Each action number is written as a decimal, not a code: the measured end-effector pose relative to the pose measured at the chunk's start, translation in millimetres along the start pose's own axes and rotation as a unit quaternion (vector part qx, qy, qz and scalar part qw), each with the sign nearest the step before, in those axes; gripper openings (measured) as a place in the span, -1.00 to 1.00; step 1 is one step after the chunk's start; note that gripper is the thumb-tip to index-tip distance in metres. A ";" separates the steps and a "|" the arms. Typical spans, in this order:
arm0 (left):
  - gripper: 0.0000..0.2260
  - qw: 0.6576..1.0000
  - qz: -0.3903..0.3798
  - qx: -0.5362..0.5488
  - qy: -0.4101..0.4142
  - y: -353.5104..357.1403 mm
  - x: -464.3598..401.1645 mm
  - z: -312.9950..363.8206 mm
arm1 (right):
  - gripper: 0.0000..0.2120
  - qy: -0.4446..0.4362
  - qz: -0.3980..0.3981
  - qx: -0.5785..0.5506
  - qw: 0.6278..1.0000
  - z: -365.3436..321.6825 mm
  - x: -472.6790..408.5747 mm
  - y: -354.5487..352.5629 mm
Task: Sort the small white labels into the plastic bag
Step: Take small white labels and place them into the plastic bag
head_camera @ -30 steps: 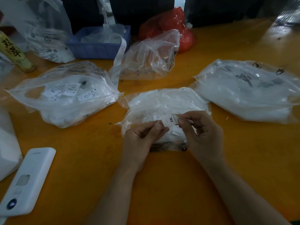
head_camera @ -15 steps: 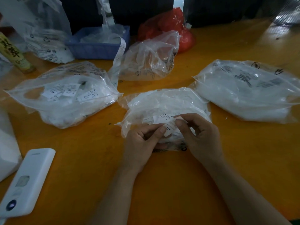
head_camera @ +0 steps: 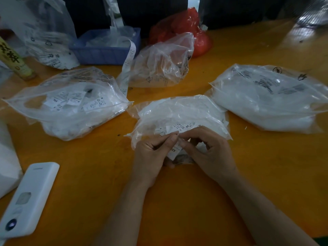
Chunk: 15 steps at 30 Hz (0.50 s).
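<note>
A clear plastic bag [head_camera: 179, 112] full of small white labels lies in the middle of the orange table [head_camera: 88, 157]. At its near edge my left hand [head_camera: 152, 153] and my right hand [head_camera: 209, 153] meet. Both pinch a small white label [head_camera: 174, 151] printed XXL, which hangs down between the thumbs and forefingers. More labels marked with sizes show just above my fingers inside the bag's opening. The lower part of the bag is hidden behind my hands.
A bag of labels [head_camera: 71, 103] lies at the left and a fuller one [head_camera: 269, 100] at the right. A crumpled clear bag [head_camera: 161, 63], a blue tray [head_camera: 106, 45] and a red bag [head_camera: 184, 27] stand behind. A white device [head_camera: 28, 197] lies near left.
The label was held up flat above the bag between both hands a second ago. It has come down and tilted, and both hands have drawn closer together at the bag's near edge.
</note>
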<state>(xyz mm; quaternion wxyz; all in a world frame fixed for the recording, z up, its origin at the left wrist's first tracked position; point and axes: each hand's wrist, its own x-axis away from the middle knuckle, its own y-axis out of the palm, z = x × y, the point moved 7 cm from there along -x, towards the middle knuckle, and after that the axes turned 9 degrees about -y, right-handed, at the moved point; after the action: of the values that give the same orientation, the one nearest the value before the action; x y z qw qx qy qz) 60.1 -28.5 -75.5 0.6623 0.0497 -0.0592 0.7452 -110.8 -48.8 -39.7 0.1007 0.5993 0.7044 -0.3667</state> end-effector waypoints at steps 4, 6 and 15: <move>-0.82 1.000 -0.008 0.012 -0.005 1.4 0.3 0.3 | -0.84 0.062 0.021 0.024 0.998 13.0 3.3 -2.5; -0.81 0.999 -0.015 0.029 -0.013 2.9 0.2 0.0 | -0.87 0.076 0.028 0.021 0.997 15.7 4.3 -3.9; -0.77 0.999 -0.019 0.026 -0.008 3.7 -1.0 0.3 | -0.89 0.081 0.033 -0.017 0.996 12.9 4.0 -4.8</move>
<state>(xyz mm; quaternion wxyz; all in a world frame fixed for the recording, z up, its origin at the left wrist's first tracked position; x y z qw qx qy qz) 56.6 -30.0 -75.5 0.6742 0.0740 -0.0448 0.7334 -120.1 -54.0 -49.3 0.0655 0.6486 0.6960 -0.3012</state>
